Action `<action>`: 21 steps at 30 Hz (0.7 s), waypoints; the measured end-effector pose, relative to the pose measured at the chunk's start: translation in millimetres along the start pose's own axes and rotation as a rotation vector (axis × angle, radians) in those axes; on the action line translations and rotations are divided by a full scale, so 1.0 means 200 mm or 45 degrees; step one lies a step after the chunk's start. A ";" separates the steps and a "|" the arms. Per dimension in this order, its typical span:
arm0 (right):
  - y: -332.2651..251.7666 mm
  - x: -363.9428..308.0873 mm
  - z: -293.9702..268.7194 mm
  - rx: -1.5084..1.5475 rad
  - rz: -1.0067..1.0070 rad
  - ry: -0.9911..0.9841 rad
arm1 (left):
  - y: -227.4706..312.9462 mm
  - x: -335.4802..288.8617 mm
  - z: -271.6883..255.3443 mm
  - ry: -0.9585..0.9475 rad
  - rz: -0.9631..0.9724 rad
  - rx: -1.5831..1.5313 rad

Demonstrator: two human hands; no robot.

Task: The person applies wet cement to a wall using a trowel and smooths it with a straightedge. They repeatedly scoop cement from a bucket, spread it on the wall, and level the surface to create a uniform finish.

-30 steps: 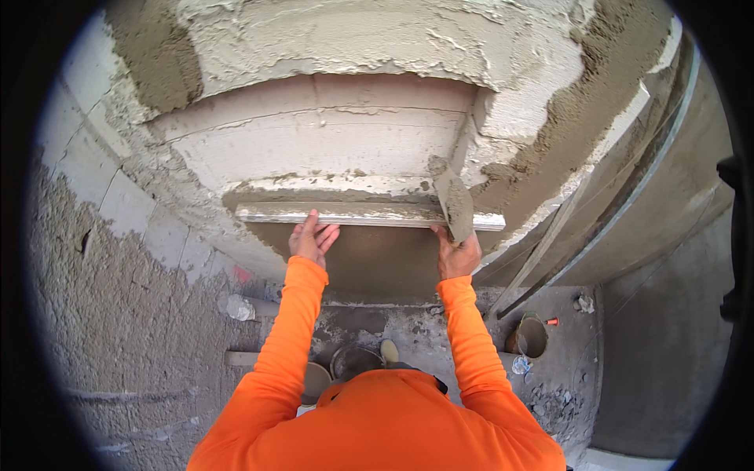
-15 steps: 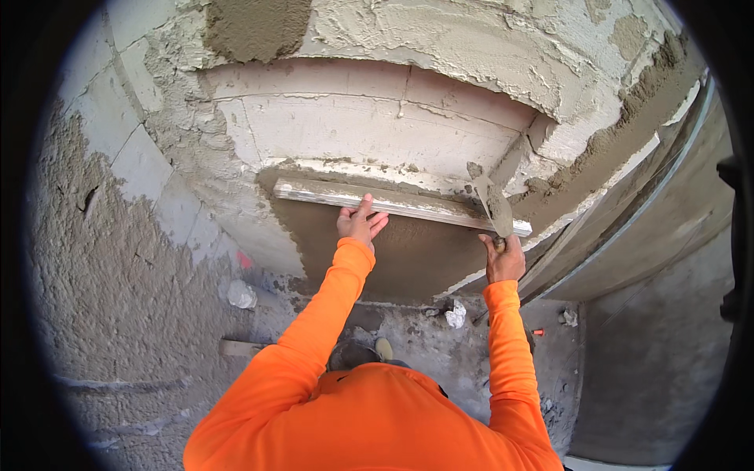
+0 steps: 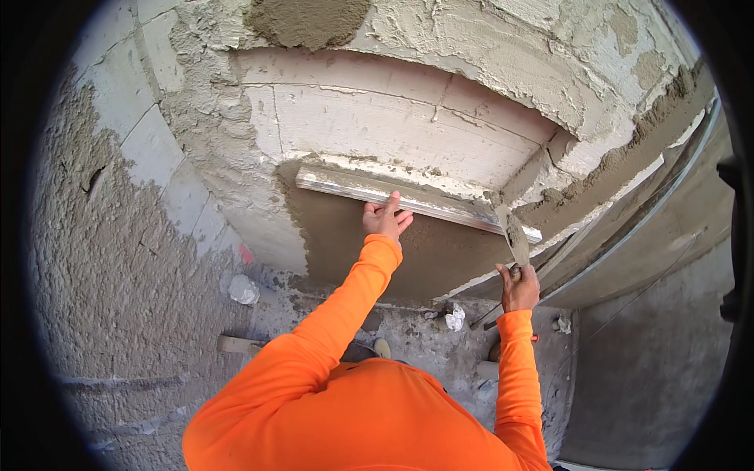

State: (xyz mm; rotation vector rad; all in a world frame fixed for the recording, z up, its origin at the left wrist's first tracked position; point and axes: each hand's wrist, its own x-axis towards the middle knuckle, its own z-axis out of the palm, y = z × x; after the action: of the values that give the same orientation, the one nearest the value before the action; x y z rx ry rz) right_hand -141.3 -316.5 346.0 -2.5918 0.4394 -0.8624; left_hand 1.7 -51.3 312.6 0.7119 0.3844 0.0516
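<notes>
My left hand grips the front edge of a long pale straightedge, thumb on top and fingers bent beneath. The straightedge lies along the front of the recess's sill, above a band of smooth grey mortar. In my right hand is the handle of a trowel. Its mortar-smeared blade points away from me, crossing the straightedge near its right end. The blade's tip is by the wet mortar on the sill, at the recess's right corner.
Behind the straightedge is a recess of pale blocks. Rough mortar covers part of the wall above. A curved metal strip runs down the right side. Crumpled white lumps and a board lie lower down.
The trowel has drawn slightly back toward me and its blade has turned. The lump at its tip no longer stands out. My left hand stays on the straightedge; the whole view has shifted.
</notes>
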 end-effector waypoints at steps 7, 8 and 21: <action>-0.07 0.01 -0.12 -0.090 -0.015 -0.155 | -0.03 0.01 0.00 0.028 0.008 -0.012; -0.09 0.03 -0.16 -0.111 -0.012 -0.190 | -0.03 0.02 0.00 0.027 0.012 -0.011; -0.17 0.45 -0.32 -0.552 -0.285 -0.698 | -0.02 0.00 0.03 0.073 -0.003 -0.005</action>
State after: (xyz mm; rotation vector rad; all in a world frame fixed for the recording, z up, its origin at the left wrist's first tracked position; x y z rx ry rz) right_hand -107.2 -338.5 453.9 -3.1607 0.1895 -0.0834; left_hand 3.4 -58.2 314.2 0.7070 0.4397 0.0711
